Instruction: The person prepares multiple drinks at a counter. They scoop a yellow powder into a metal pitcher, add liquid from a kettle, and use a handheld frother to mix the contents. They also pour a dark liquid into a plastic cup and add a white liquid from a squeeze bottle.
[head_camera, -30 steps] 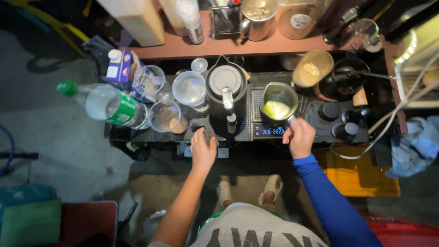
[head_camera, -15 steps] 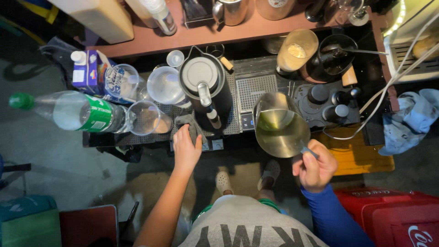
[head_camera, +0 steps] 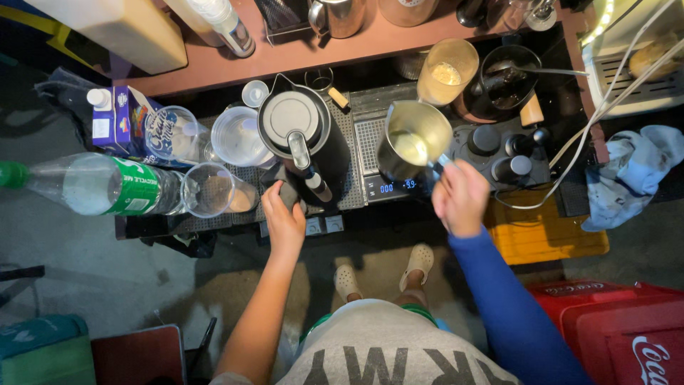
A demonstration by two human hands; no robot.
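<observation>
We grip the handle of a metal jug (head_camera: 413,139) in our right hand (head_camera: 462,196), pale liquid already inside it, over the scale (head_camera: 370,146), while our left hand (head_camera: 283,217) presses a dark cloth (head_camera: 285,187) beside the kettle (head_camera: 296,128), wiping seemingly unfinished.

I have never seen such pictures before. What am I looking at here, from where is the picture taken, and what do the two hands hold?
There is no machine: a person works with two bare hands. The camera sits on the person's head and looks straight down, so you see the arms, the shirt and the feet below. The right hand, in a blue sleeve, holds a metal pitcher with pale liquid above a small digital scale. The left hand rests on a dark cloth beside a black kettle. Also on the low table stand a clear plastic cup, a large bottle lying down and a blue carton.
</observation>
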